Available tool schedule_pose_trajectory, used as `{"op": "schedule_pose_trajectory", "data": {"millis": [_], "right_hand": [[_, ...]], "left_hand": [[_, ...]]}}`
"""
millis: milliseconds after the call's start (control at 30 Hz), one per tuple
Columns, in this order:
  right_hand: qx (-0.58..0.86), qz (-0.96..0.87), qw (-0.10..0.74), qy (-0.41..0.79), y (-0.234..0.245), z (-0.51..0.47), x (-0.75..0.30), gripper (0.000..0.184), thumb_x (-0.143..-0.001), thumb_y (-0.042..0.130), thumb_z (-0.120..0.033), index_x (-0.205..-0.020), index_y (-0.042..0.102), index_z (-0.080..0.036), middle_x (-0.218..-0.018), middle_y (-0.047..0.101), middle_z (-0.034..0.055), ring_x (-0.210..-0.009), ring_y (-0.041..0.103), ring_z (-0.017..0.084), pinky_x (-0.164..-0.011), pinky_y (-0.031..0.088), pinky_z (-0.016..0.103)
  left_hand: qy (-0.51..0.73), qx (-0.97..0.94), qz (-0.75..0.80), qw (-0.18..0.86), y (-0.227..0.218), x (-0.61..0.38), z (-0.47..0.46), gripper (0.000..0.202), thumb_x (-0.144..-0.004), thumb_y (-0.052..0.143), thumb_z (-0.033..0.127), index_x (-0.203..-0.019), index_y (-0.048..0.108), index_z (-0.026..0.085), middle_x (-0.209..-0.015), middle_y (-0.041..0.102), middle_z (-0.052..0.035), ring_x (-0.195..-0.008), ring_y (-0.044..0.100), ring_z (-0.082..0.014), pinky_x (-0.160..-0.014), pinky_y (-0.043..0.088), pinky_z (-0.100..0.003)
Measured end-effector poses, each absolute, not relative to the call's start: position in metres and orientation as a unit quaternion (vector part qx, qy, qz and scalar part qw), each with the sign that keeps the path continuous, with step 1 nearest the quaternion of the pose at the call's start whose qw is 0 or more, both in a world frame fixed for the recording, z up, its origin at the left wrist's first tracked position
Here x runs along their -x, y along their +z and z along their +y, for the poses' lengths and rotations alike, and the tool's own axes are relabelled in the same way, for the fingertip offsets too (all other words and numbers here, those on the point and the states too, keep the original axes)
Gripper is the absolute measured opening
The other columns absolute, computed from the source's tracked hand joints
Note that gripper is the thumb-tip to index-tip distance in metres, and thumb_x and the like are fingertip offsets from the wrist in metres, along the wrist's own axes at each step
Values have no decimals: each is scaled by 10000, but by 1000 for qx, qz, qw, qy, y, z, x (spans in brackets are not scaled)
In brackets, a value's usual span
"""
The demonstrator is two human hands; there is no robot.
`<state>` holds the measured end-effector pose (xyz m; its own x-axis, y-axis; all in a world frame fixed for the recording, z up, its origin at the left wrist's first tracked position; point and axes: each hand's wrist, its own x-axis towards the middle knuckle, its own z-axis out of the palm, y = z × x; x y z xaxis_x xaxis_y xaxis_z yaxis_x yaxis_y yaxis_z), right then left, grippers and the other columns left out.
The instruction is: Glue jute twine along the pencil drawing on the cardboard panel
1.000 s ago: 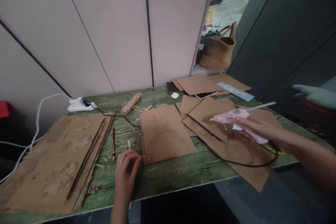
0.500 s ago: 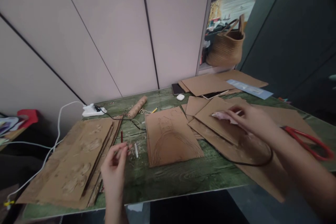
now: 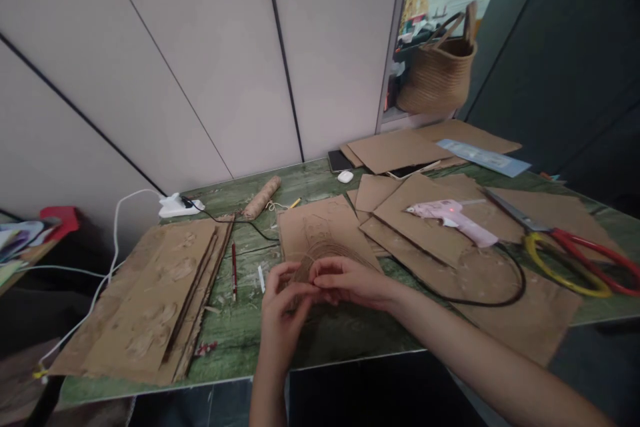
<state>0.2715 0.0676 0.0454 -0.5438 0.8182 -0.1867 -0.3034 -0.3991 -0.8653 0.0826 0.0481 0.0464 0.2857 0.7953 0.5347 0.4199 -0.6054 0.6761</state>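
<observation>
My left hand (image 3: 285, 303) and my right hand (image 3: 345, 283) meet over the lower part of a cardboard panel (image 3: 295, 217) that bears an arch of curved lines. Both have their thumbs and fingers pinched together, fingertips almost touching. A thin strand of twine (image 3: 299, 253) curves to the fingertips; its held end is hidden. Off to the right, a pink glue gun (image 3: 453, 215) lies on stacked cardboard (image 3: 420, 220), its small red light on. Large scissors (image 3: 550, 233) with red and yellow handles rest beside it, blades apart.
At left lie more cardboard sheets (image 3: 145, 280) with dried glue patches and a dark red pencil (image 3: 234, 270). Behind are a twine roll (image 3: 263, 197), power strip (image 3: 180, 207), phone (image 3: 339, 161) and white case (image 3: 345, 177). The glue gun's black cord (image 3: 500, 303) loops near my right forearm.
My right hand has let go of the glue gun, leaving it on the cardboard, and moved left to the panel. My left hand has moved right to meet it.
</observation>
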Motion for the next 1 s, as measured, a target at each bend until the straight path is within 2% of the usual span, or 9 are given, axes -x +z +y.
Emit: {"op": "schedule_pose_trajectory", "data": {"millis": [100,233,300,433,567,733,867,1000], "right_hand": [[373,-457,412,695,44,76,-278,369,-666,837,-482,-812,682,-182,-719,623,-28,-633,545,104,-616,436,249],[436,-512,473,569,37,90,-289,349,-670,814,-476,-804,684,-181,-745,662,2,-693,586,142,-686,462,294],[447,-549,465,531,34,92,-291,284,-701,793,-428,-782,670,-185,-763,671,9,-720,595,151,-684,453,290],[431,-625,384,525,29,84,-285,162,-766,732,-329,-748,658,-185,-719,645,-6,-666,556,131,-622,415,261],[444,-633,376,511,21,78,-272,124,-780,706,-291,-744,644,-190,-721,641,-10,-651,539,128,-617,424,257],[466,-638,388,475,12,78,-262,35,-790,658,-185,-758,649,-192,-756,669,7,-724,587,156,-676,456,277],[483,-662,388,422,8,78,-259,89,-790,641,-106,-766,648,-191,-774,663,6,-759,598,164,-709,448,285],[494,-688,377,373,9,78,-259,134,-792,651,-64,-765,649,-195,-787,646,4,-790,591,172,-733,441,291]], "left_hand": [[435,-782,398,202,41,-70,51,193,-912,599,152,-910,759,259,-1115,634,-67,-1054,636,-190,-873,527,-305],[403,-788,410,219,34,-50,55,210,-950,537,160,-998,730,228,-1019,698,-60,-976,672,-179,-868,537,-303],[400,-781,428,214,29,-40,54,191,-953,541,178,-1006,720,219,-993,719,-55,-956,683,-186,-866,543,-314],[376,-787,443,208,18,-28,49,177,-966,542,199,-1031,705,222,-980,737,-49,-931,691,-190,-845,555,-328],[350,-815,415,201,10,-28,44,193,-973,528,180,-1082,682,221,-1056,729,-66,-1013,675,-202,-899,557,-370],[311,-851,390,162,5,-30,40,259,-969,538,167,-1179,666,248,-1176,689,-74,-1141,617,-219,-981,530,-415],[273,-875,375,137,4,-30,39,322,-966,538,155,-1246,646,274,-1269,634,-83,-1249,541,-242,-1028,506,-447],[257,-889,363,111,4,-30,39,340,-952,553,158,-1251,654,284,-1275,621,-92,-1252,533,-264,-1013,513,-473]]}}
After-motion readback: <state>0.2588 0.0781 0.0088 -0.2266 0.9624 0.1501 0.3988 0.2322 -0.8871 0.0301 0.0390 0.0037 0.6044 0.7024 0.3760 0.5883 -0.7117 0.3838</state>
